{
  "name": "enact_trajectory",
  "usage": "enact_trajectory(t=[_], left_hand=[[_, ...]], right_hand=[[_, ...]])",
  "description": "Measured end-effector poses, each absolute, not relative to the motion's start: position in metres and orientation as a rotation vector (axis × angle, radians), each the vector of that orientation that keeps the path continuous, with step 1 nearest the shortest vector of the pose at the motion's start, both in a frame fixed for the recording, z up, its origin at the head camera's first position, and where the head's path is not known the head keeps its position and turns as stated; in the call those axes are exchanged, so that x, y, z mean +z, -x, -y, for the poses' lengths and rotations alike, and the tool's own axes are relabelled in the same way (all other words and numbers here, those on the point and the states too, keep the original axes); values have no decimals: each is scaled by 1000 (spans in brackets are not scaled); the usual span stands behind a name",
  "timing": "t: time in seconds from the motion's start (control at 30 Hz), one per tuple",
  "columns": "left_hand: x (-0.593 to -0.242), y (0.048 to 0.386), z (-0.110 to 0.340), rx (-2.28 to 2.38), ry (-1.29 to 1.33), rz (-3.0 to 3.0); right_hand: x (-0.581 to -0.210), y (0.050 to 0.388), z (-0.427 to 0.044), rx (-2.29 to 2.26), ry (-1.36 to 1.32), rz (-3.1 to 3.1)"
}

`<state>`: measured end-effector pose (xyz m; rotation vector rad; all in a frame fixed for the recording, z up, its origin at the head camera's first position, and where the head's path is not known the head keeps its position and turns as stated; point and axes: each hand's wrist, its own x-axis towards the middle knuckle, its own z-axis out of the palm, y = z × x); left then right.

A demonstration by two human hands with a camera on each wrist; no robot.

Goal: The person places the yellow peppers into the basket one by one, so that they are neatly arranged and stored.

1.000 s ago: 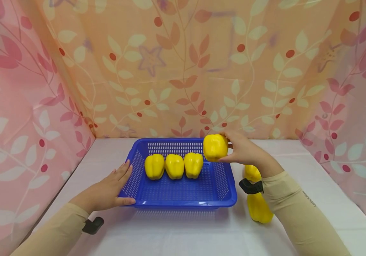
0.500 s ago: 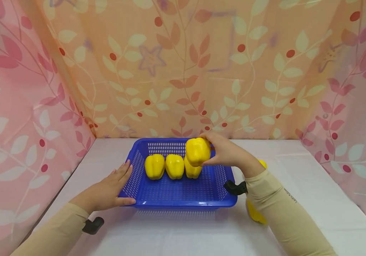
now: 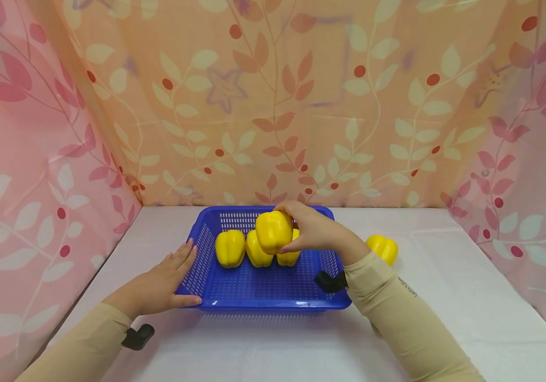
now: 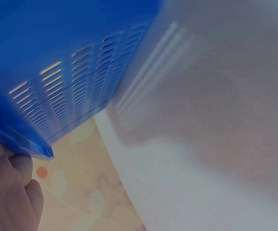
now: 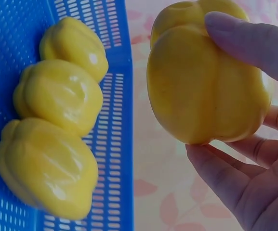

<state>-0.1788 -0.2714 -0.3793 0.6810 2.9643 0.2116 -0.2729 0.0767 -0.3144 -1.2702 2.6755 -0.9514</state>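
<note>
My right hand (image 3: 313, 228) pinches a yellow bell pepper (image 3: 274, 232) between thumb and fingers, raised above the blue plastic basket (image 3: 263, 304). In the right wrist view, the thumb lies on one side of that pepper (image 5: 201, 86) and the fingertips on the other. Three more yellow peppers sit in a row inside the basket; the leftmost pepper (image 3: 230, 249) shows whole, the other two are partly covered by the held one. With fairly straight fingers, my left hand (image 3: 167, 281) rests on the basket's left rim. The left wrist view shows its fingers (image 4: 20, 168) beside the rim.
Another yellow pepper (image 3: 382, 248) lies on the white tabletop (image 3: 449, 276) right of the basket, partly behind the right forearm. Flowered cloth (image 3: 273, 106) hangs at the back and on both sides.
My right hand has carried the held pepper leftward, from the basket's right side to over the row. The forearm now hides the nearer pepper on the table. My left hand stays put.
</note>
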Motion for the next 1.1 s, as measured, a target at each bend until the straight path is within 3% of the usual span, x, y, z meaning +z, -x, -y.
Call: enact_trajectory(t=[1.1], left_hand=[[-381,180,273,207,-746,-2994]], right_hand=[[-335,276,-2,-775,1365,-2535]])
